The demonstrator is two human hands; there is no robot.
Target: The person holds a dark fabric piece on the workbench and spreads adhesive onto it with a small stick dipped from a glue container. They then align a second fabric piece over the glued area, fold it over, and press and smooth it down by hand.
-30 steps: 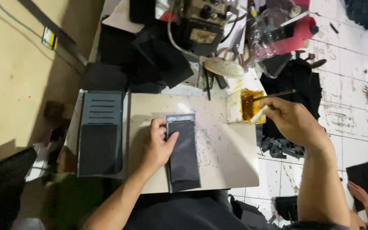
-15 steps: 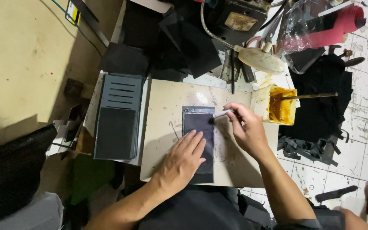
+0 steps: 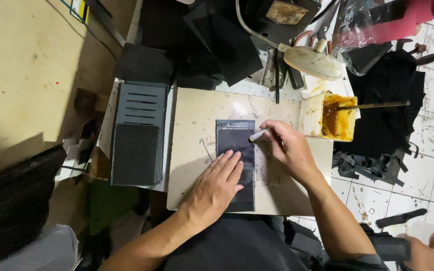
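1. At the far left of the frame we see bare tan floor (image 3: 21,75) and a dark bundle (image 3: 11,200) in shadow.
2. Left of centre lies a stack of dark grey cut panels (image 3: 137,134), flat and rectangular, the top one slotted with thin parallel lines; it sits just beside the work board, clear of both hands.
3. The cream work board (image 3: 192,115) on the desk is smooth, scratched and stained, and carries the piece in hand.
4. Our left hand (image 3: 216,186) lies flat with fingers spread on the lower half of the black rectangular piece (image 3: 234,138), pressing it to the board; it closes on nothing.
5. The black piece stands lengthways in the middle of the board, matte, with a glossier band along its top edge.
6. Our right hand (image 3: 288,149) pinches a small white-tipped applicator (image 3: 257,135), its tip touching the right edge of the piece near the top.
7. Right of the board, touching its corner, a square tub of amber glue (image 3: 338,120) holds a thin stick (image 3: 372,106).
8. Behind, a cream lamp head (image 3: 313,61) on a ribbed metal neck overhangs the upper edge of the board.
9. Black scraps (image 3: 377,165) lie on the white tiled floor at right.
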